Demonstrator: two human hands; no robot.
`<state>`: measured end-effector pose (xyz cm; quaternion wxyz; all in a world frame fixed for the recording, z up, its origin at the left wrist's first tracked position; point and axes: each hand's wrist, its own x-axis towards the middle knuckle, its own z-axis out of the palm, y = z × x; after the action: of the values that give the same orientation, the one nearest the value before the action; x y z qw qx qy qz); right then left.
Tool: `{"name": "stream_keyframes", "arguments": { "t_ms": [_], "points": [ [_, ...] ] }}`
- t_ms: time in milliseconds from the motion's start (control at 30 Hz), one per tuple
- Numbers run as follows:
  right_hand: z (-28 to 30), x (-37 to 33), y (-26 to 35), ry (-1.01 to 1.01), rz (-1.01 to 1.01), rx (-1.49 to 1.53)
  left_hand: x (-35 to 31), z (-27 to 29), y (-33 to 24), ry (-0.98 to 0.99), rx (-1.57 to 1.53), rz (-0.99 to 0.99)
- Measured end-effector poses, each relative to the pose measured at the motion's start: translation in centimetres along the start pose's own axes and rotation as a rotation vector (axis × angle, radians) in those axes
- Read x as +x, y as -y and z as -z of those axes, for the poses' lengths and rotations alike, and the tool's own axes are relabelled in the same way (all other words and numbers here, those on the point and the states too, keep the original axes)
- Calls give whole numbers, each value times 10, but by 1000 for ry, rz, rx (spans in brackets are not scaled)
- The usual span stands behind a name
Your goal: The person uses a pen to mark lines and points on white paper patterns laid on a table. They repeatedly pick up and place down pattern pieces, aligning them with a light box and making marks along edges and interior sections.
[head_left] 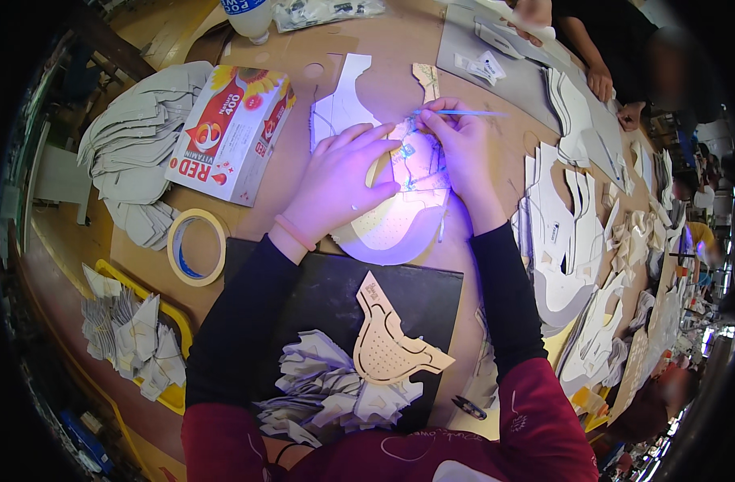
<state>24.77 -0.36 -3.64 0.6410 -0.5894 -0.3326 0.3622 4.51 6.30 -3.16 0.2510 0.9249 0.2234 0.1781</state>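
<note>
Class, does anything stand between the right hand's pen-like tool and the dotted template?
Nothing visible does: the right hand holds the pen-like tool at the dotted template, and the left hand lies to the tool's left.

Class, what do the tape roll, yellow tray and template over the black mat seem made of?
Tape roll: probably paper, matte, cream-coloured. Yellow tray: likely plastic, smooth, evenly coloured. Template: perhaps thin wood or board, matte, flat, tan with dark slots.

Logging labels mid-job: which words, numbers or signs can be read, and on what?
Red-and-white box: words and numbers, legible, not copied here.
Bottle: blue label lettering, cut off by the frame.
Lit template: marks too small to read.
Lower template: print too small.
</note>
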Motion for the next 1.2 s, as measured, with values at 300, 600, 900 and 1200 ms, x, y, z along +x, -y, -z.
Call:
{"name": "stream_keyframes", "arguments": {
  "t_ms": [300, 600, 900, 1200],
  "points": [
    [-6, -5, -11, -76, 289, -411, 2, 3, -3, 30, -7, 22],
    [-9, -5, -7, -48, 391, -629, 1, 2, -3, 30, -23, 21],
    [-8, -6, -6, 22, 435, -671, 2, 1, -2, 33, -31, 46],
    [-5, -15, 1, 241, 246, -505, 1, -3, 2, -1, -43, 26]
  ]
}}
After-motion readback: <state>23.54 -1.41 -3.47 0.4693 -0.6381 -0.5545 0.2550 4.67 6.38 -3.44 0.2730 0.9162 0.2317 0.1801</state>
